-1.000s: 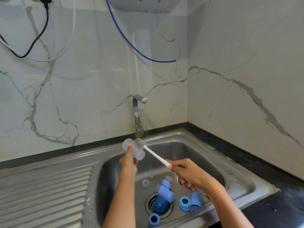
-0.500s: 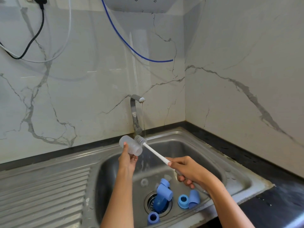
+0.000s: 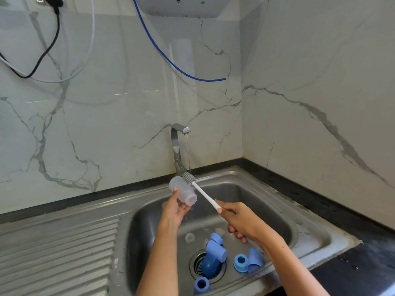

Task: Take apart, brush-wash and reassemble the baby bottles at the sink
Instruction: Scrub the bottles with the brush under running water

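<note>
The clear bottle body (image 3: 182,190) lies on its side in the left hand (image 3: 174,210), above the sink basin (image 3: 275,212). The thumb presses its near side and the other fingers curl under it, so the hand grips it around the middle. Its open mouth points down and to the right, away from the palm; its closed bottom points up and left, past the fingertips.

The bottle brush (image 3: 203,194) is in the right hand (image 3: 241,222), whose fingers are wrapped tight around the lower end of the white handle. The handle runs up and left from these fingers. The grey bristle head lies against the outside of the bottle, at its upper right side, just beyond the left thumb. It is not inside the mouth. A thin stream of water from the tap (image 3: 178,146) falls just beside the bristle head.

Below both hands, on the basin floor, lie the other pieces: a blue bottle with a cap (image 3: 213,255) over the drain (image 3: 199,265), a blue ring (image 3: 241,262) touching a blue cap (image 3: 254,262) under the right wrist, another blue ring (image 3: 201,285) by the near wall of the basin, and a small clear part (image 3: 189,237) under the left hand.

Between the hands and the back rim of the basin there is open room. Left of the left hand is the ribbed draining board (image 3: 57,253). The marble wall corner stands well behind the tap.
</note>
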{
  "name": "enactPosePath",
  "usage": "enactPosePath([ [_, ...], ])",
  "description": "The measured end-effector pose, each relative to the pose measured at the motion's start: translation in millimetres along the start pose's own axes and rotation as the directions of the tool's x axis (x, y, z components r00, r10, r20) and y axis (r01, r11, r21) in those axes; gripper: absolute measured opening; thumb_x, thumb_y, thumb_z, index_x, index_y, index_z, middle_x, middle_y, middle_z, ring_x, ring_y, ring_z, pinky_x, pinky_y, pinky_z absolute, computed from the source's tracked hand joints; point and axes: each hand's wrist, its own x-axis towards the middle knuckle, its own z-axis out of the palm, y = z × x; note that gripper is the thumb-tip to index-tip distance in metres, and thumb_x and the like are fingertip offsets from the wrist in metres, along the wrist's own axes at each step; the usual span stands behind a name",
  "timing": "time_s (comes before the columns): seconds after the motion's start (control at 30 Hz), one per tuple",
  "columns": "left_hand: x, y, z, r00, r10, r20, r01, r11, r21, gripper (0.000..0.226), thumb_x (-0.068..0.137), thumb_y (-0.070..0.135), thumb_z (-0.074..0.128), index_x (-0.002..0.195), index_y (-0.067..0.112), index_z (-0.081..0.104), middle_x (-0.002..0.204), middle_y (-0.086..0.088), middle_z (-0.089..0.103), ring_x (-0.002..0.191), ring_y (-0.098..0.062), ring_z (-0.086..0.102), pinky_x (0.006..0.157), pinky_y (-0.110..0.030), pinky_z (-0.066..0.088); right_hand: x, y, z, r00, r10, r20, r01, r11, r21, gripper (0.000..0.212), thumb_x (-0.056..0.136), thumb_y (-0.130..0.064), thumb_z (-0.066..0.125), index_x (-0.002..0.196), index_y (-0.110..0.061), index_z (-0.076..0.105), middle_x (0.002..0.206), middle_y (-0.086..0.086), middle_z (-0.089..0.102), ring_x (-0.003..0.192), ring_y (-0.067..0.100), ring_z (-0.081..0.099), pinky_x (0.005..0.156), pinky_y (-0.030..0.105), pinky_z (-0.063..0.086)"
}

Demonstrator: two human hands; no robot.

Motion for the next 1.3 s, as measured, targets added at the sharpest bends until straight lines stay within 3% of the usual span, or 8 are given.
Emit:
enactPosePath([
  [0.1,3,-5,2,1.0,-0.006,-0.008,0.008,0.974,0.228,0.046,0.101,0.032,0.043,0.135,0.001,0.041,0.112,-0.022,0.059,0.086,-0.03,0.061,0.084,-0.047,0.046,-2,0,0,1.0,-0.016,-0.018,0.016,0.999,-0.031,0.041,0.101,-0.034,0.042,0.142,-0.043,0.04,0.067,0.002,0.045,0.045,0.005,0.036,0.041,0.02,0.037],
  [0.23,-2,-8,2,1.0,0.028,-0.014,-0.02,0.919,0.394,0.051,0.089,0.051,0.055,0.11,0.005,0.058,0.091,-0.013,0.066,0.079,-0.022,0.06,0.066,-0.031,0.047,-4,-3,1,0.999,-0.04,-0.024,0.039,0.998,-0.053,0.04,0.101,-0.034,0.042,0.141,-0.042,0.041,0.068,0.002,0.045,0.043,0.004,0.035,0.041,0.019,0.037],
  [0.37,0,-5,-1,0.995,0.066,-0.078,-0.046,0.972,0.229,0.054,0.084,0.031,0.069,0.121,-0.004,0.053,0.11,-0.019,0.063,0.088,-0.025,0.063,0.068,-0.032,0.052,-5,-5,-1,1.0,-0.02,0.012,0.02,0.998,-0.061,0.038,0.101,-0.036,0.044,0.138,-0.044,0.044,0.063,0.0,0.045,0.041,0.004,0.034,0.04,0.019,0.035],
  [0.57,-5,1,-2,0.956,0.097,-0.277,-0.089,0.995,0.043,0.065,0.083,0.015,0.072,0.134,-0.001,0.035,0.128,-0.025,0.054,0.112,-0.035,0.059,0.094,-0.044,0.05,-12,3,-6,0.998,0.04,0.049,-0.037,0.998,-0.05,0.036,0.099,-0.036,0.047,0.134,-0.045,0.051,0.059,-0.001,0.044,0.039,0.005,0.034,0.039,0.021,0.035],
  [0.7,-6,-6,7,0.972,0.144,-0.188,-0.094,0.963,0.252,0.027,0.079,0.016,0.077,0.093,0.003,0.058,0.116,-0.023,0.063,0.092,-0.029,0.063,0.055,-0.027,0.056,-8,-1,3,0.998,-0.007,-0.062,0.0,0.994,-0.112,0.039,0.101,-0.033,0.044,0.139,-0.043,0.044,0.067,-0.002,0.046,0.045,0.006,0.035,0.038,0.018,0.035],
  [0.8,-8,-13,16,0.985,0.129,-0.113,-0.092,0.954,0.285,0.022,0.08,0.014,0.075,0.088,0.005,0.057,0.112,-0.024,0.064,0.08,-0.027,0.064,0.045,-0.025,0.053,2,-5,7,0.992,-0.046,-0.115,0.029,0.989,-0.142,0.042,0.102,-0.031,0.042,0.144,-0.038,0.04,0.071,-0.001,0.047,0.05,0.007,0.036,0.037,0.016,0.035],
  [1.0,-11,2,1,0.943,0.123,-0.311,-0.114,0.992,0.046,0.055,0.084,0.016,0.071,0.129,-0.004,0.047,0.127,-0.025,0.055,0.112,-0.036,0.059,0.092,-0.044,0.051,-8,3,-6,0.998,0.039,0.052,-0.036,0.998,-0.056,0.037,0.1,-0.034,0.045,0.137,-0.043,0.047,0.058,-0.001,0.045,0.039,0.005,0.033,0.04,0.02,0.034],
  [1.3,-8,-5,9,0.985,0.082,-0.152,-0.064,0.991,0.12,0.054,0.081,0.016,0.074,0.126,-0.003,0.05,0.124,-0.023,0.058,0.102,-0.03,0.061,0.08,-0.039,0.053,1,-3,5,0.999,-0.029,-0.04,0.026,0.997,-0.078,0.041,0.102,-0.034,0.042,0.142,-0.042,0.04,0.066,0.001,0.046,0.043,0.005,0.036,0.04,0.019,0.037],
])
